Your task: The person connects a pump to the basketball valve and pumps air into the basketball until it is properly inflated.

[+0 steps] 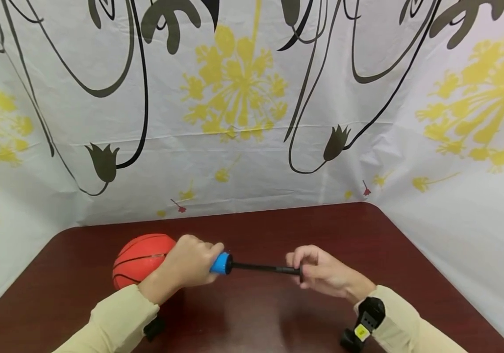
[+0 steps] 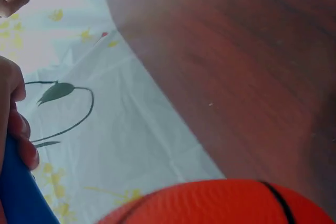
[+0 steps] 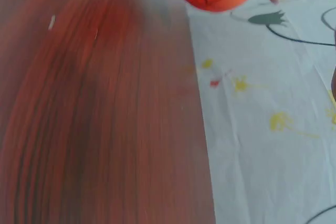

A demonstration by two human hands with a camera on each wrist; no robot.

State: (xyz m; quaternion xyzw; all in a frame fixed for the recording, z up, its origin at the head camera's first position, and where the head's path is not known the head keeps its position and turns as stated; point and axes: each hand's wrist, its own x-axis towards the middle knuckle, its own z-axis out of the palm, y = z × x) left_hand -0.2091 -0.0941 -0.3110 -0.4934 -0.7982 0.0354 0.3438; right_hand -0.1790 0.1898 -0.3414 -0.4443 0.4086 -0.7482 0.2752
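Note:
A small hand pump spans both hands in the head view, with a blue barrel (image 1: 220,264) and a thin black rod (image 1: 256,267) drawn out of it. My left hand (image 1: 192,261) wraps round the barrel, which also shows as a blue strip (image 2: 23,192) in the left wrist view. At the rod's far end, my right hand (image 1: 322,272) holds the black end piece (image 1: 301,272) between thumb and fingers. An orange-red basketball (image 1: 139,257) with black lines sits behind my left hand and is partly hidden by it. The barrel's other end is hidden.
A dark red-brown table (image 1: 252,314) lies under the hands. White sheeting (image 1: 252,181) with yellow and grey flower prints hangs behind it and on both sides. Black devices are strapped to both wrists, the right one (image 1: 368,314) plainly visible.

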